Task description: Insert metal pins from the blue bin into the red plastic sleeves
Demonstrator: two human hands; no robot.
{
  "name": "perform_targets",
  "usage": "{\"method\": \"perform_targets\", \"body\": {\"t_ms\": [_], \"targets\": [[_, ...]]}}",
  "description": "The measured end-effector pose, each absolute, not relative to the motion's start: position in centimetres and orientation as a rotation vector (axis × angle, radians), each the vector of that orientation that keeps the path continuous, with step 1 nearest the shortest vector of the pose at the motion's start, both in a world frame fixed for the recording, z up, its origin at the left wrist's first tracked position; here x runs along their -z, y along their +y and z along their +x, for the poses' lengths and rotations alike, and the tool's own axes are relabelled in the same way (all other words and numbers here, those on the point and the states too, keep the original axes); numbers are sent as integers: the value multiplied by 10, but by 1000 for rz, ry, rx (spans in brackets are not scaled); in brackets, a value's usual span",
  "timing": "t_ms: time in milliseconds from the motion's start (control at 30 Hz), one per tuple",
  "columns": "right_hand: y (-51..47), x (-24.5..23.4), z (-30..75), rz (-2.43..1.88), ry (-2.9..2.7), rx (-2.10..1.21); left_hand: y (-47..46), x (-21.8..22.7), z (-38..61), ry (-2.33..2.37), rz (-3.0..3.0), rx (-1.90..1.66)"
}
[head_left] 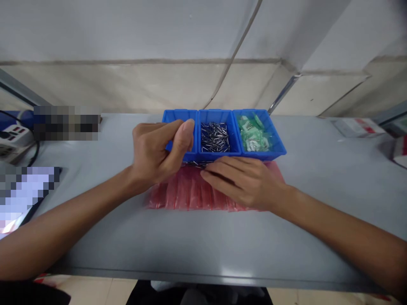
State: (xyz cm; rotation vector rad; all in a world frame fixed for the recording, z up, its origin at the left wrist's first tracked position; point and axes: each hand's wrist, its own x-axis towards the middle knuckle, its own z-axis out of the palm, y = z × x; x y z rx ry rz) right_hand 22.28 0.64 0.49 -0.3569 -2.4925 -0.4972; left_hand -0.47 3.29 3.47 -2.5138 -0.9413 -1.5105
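Observation:
My left hand (pixel 160 154) is raised in front of the left blue bin (pixel 181 114), its fingers curled and the thumb pressed against the index finger. Whatever it may hold is hidden inside the fist. Lower and to the right, my right hand (pixel 246 180) hovers at or on a row of pink-red plastic bags (pixel 193 192), fingers bent and close together. Its fingertips meet a few thin metal pins (pixel 193 163) lying along the bags' far edge; its grasp is hidden. Many similar shiny pins (pixel 216 137) fill part of the middle blue bin (pixel 237 146).
The right blue bin (pixel 280 148) holds small green-and-clear packets (pixel 254 133). A power strip (pixel 14 137) with cables and a tablet-like screen (pixel 28 195) are at the left. A white-and-red box (pixel 359 127) lies at the back right. The grey table (pixel 190 245) ends at a wall.

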Motion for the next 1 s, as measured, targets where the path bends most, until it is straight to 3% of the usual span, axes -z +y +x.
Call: {"method": "perform_targets", "body": {"t_ms": [300,633,800,1000], "targets": [[-5,-40,224,-888,-1932,-292,35,-30,-5,-535,-2660,1206],[-11,-30,222,-719,-2055,-72,30,-24,-1,-547,-2674,1344],[-8,-30,223,-755,-1946,-301,28,-23,2,-606,-2692,1436],[-3,-27,219,-922,-1778,-704,24,-34,4,-883,-2828,1795]]}}
